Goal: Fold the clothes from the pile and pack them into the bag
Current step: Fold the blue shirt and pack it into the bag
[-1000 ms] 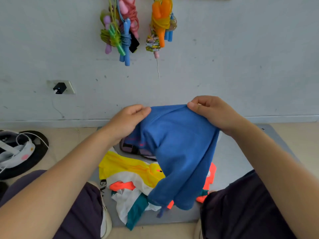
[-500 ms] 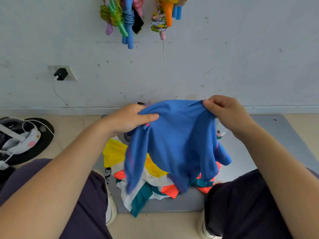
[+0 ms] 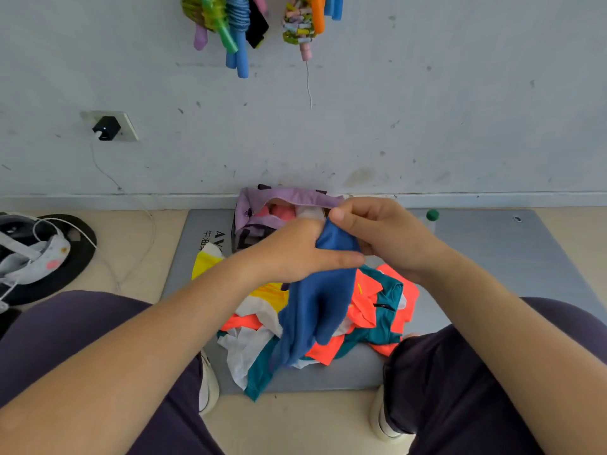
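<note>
On a grey floor mat (image 3: 492, 257) by a scuffed wall, the left hand (image 3: 295, 254) and right hand (image 3: 381, 234) meet, both pinching a bunched blue shirt (image 3: 315, 310) that hangs over the pile of bright clothes (image 3: 377, 310), the open lilac bag (image 3: 262, 208) just behind.

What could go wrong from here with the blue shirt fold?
1. Both hands, left hand and right hand, pinch only the blue shirt top; its bunched, hanging body may fold crooked.
2. Its hem hangs over the clothes pile and may drag pieces along.
3. The purple bag mouth looks narrow.
</note>
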